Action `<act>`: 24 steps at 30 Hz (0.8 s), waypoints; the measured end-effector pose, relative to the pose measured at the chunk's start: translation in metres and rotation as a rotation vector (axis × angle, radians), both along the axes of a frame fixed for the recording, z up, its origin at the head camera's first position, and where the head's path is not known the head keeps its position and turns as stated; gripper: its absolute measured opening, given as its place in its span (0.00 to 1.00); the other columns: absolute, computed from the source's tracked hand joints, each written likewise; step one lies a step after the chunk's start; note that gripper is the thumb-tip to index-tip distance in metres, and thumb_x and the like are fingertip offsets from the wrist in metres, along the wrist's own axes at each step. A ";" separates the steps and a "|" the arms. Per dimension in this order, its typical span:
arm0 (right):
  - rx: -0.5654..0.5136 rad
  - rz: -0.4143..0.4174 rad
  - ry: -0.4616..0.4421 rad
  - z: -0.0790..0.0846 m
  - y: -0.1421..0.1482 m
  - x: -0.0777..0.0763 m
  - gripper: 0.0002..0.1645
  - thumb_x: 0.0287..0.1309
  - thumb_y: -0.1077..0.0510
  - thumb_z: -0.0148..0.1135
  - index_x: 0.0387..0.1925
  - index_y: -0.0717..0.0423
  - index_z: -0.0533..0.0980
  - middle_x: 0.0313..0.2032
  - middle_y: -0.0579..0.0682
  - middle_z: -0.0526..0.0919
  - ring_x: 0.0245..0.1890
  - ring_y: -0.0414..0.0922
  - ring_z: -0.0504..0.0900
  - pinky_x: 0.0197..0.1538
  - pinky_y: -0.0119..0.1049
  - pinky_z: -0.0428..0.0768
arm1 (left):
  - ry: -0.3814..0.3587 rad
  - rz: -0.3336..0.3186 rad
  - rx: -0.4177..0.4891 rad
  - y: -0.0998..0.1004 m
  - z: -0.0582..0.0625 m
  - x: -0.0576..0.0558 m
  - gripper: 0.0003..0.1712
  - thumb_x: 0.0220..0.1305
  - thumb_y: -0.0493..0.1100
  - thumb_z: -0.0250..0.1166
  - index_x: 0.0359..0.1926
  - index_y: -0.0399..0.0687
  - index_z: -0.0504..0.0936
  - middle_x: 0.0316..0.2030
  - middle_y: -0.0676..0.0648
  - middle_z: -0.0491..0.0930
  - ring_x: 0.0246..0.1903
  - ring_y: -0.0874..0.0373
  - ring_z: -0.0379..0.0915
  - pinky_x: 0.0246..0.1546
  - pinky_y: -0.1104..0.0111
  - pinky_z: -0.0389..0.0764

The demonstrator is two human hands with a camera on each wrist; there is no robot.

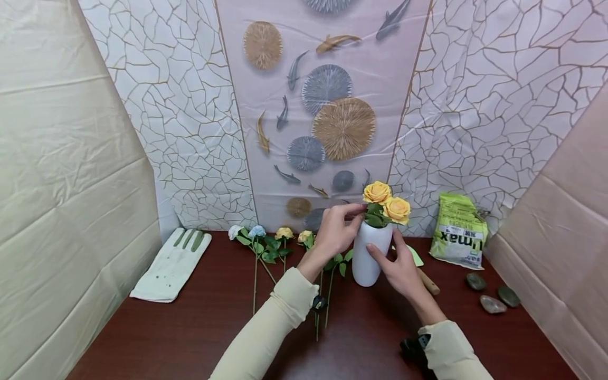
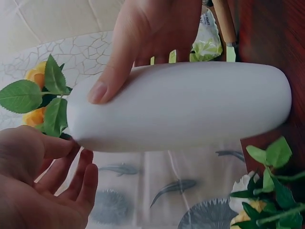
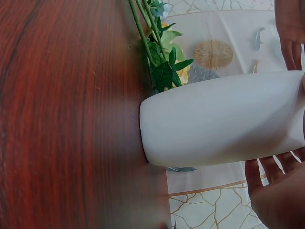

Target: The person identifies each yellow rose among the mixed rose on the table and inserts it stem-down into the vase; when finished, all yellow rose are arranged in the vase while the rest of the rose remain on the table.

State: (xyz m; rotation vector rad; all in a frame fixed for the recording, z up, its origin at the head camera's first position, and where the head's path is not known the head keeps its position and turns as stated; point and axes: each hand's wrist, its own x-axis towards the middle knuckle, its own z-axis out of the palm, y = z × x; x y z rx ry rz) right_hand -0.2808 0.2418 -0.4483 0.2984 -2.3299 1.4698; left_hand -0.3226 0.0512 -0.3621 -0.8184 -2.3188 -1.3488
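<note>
A white vase (image 1: 368,258) stands upright on the table, with two yellow roses (image 1: 397,209) and their green leaves (image 2: 56,114) showing above its mouth. My right hand (image 1: 401,268) grips the vase's side, thumb in front and fingers around the far side. At the rim, my left hand (image 1: 336,232) has its thumb and fingertips by the leaves, the other fingers loosely bent in the left wrist view. Whether its fingertips touch the rim or a leaf is hard to tell. The stems inside the vase are hidden.
Loose artificial roses, white, blue (image 1: 257,231) and yellow (image 1: 284,233), lie left of the vase. A white glove (image 1: 171,266) is at far left. To the right are a wooden-handled tool (image 1: 429,281), a green-and-white bag (image 1: 458,232) and three stones (image 1: 493,304).
</note>
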 end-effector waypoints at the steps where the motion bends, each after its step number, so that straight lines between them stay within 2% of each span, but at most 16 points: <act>1: -0.002 0.000 0.003 0.000 0.000 0.000 0.40 0.67 0.44 0.63 0.74 0.28 0.55 0.66 0.44 0.70 0.64 0.44 0.73 0.56 0.40 0.80 | 0.018 -0.010 0.002 -0.003 -0.001 0.001 0.15 0.73 0.42 0.61 0.57 0.58 0.85 0.50 0.54 0.88 0.47 0.66 0.85 0.47 0.76 0.84; 6: -0.019 0.007 0.004 -0.001 0.000 -0.001 0.41 0.67 0.44 0.64 0.75 0.30 0.55 0.68 0.45 0.69 0.67 0.46 0.70 0.60 0.56 0.77 | 0.052 -0.037 0.007 -0.028 -0.007 0.009 0.17 0.73 0.41 0.61 0.58 0.61 0.84 0.50 0.56 0.87 0.47 0.67 0.84 0.45 0.73 0.85; 9: -0.021 0.005 -0.007 -0.001 0.000 -0.001 0.41 0.67 0.43 0.63 0.75 0.30 0.54 0.69 0.45 0.68 0.68 0.47 0.69 0.61 0.57 0.76 | 0.042 -0.022 0.007 -0.050 -0.016 0.013 0.17 0.73 0.41 0.61 0.58 0.64 0.83 0.51 0.55 0.87 0.49 0.66 0.83 0.48 0.71 0.85; 13: -0.022 0.003 -0.017 -0.002 -0.002 -0.002 0.41 0.66 0.41 0.64 0.74 0.31 0.55 0.70 0.45 0.67 0.68 0.47 0.70 0.62 0.56 0.76 | 0.021 0.013 0.021 -0.084 -0.035 0.014 0.16 0.72 0.38 0.62 0.56 0.58 0.83 0.50 0.51 0.87 0.50 0.61 0.84 0.52 0.62 0.85; 18: -0.025 0.003 -0.021 -0.003 -0.003 -0.002 0.41 0.65 0.41 0.64 0.74 0.30 0.55 0.69 0.46 0.68 0.67 0.48 0.71 0.61 0.57 0.77 | -0.086 0.121 0.008 -0.120 -0.062 0.012 0.13 0.69 0.37 0.64 0.52 0.53 0.85 0.47 0.49 0.88 0.46 0.59 0.86 0.47 0.66 0.86; 24: -0.028 0.003 -0.022 -0.003 0.000 0.000 0.43 0.66 0.41 0.64 0.75 0.29 0.53 0.71 0.47 0.66 0.69 0.48 0.68 0.62 0.58 0.75 | -0.236 0.241 -0.012 -0.144 -0.087 0.010 0.12 0.68 0.37 0.65 0.50 0.50 0.86 0.43 0.48 0.89 0.43 0.56 0.86 0.44 0.65 0.87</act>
